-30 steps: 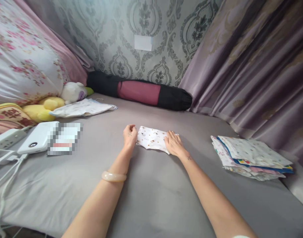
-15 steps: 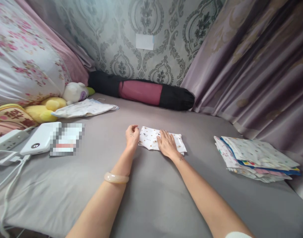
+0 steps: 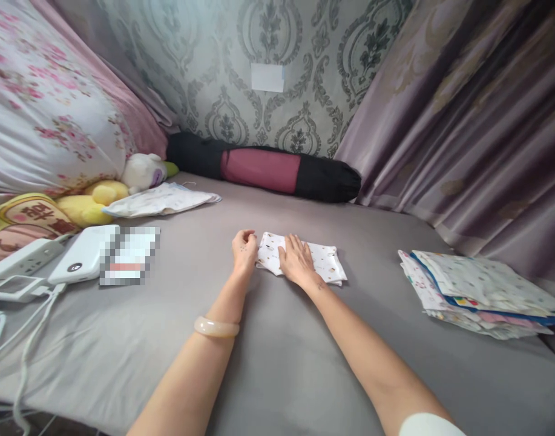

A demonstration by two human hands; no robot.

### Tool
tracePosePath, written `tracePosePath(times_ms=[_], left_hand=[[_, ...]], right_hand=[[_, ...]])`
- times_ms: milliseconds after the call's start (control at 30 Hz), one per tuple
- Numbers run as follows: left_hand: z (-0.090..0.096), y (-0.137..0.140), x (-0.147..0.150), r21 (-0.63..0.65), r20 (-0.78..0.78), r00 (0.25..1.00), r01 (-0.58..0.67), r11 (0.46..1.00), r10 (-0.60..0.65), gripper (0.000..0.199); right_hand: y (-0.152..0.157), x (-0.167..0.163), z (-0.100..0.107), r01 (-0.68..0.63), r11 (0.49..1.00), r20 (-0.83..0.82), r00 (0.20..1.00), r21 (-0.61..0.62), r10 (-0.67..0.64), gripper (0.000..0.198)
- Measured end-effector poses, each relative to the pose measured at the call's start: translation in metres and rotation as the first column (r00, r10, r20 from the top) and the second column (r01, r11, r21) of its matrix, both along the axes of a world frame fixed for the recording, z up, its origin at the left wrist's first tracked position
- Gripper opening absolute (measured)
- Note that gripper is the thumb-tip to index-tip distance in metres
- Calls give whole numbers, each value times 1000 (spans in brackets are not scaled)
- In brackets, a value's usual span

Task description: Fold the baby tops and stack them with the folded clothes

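Grey-sheeted bed [image 3: 277, 375] filling the lower view, backed by patterned wall [image 3: 204, 66], with purple curtain [image 3: 463, 121] to the right and floral bedding [image 3: 41, 103] heaped at left. Along the wall, long black-and-maroon bag [image 3: 259, 171], closed, contents hidden. At right, well apart from both hands, stack of folded cloths [image 3: 490, 284], printed white mostly, blue edge showing between layers. At left, loose white cloth [image 3: 163, 201] lying beside yellow plush toy [image 3: 91, 206]; nearer, white power bank [image 3: 84, 254], cabled, next to a pixelated flat object [image 3: 129, 257].

In the middle of the bed, small folded cloth [image 3: 325, 260], white with little prints, lying flat. Right hand [image 3: 296, 259] laid palm-down across its left half, fingers extended, grasping nothing. Left hand [image 3: 244, 249] loosely curled at its left edge; cannot tell whether pinching it or merely alongside. Smallest, pale bangle [image 3: 216, 327] around the left forearm.

Compared with a second ago: right hand shifted leftward from the cloth's right end, now uncovered; left hand still at the left edge.
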State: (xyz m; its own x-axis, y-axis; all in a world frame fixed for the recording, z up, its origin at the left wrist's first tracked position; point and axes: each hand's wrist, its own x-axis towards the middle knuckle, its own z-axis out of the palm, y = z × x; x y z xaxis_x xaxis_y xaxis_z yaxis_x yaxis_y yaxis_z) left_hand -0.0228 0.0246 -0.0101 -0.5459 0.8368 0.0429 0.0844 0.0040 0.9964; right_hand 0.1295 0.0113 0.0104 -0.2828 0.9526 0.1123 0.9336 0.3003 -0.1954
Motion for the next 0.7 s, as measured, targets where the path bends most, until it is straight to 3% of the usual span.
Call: tracePosePath(times_ms=[400, 533, 700], left_hand=[[9, -2, -2, 4, 117, 992, -44, 999, 43, 24], [18, -6, -2, -3, 237, 970, -47, 999, 46, 26], [24, -6, -3, -32, 455, 890, -5, 999, 19, 28]], right_hand=[[0, -4, -4, 13, 1000, 24, 1000, 16, -13, 55], [1, -12, 0, 1, 1000, 25, 1000, 5, -2, 54], [2, -28, 1, -32, 999, 10, 999, -9, 32, 55]])
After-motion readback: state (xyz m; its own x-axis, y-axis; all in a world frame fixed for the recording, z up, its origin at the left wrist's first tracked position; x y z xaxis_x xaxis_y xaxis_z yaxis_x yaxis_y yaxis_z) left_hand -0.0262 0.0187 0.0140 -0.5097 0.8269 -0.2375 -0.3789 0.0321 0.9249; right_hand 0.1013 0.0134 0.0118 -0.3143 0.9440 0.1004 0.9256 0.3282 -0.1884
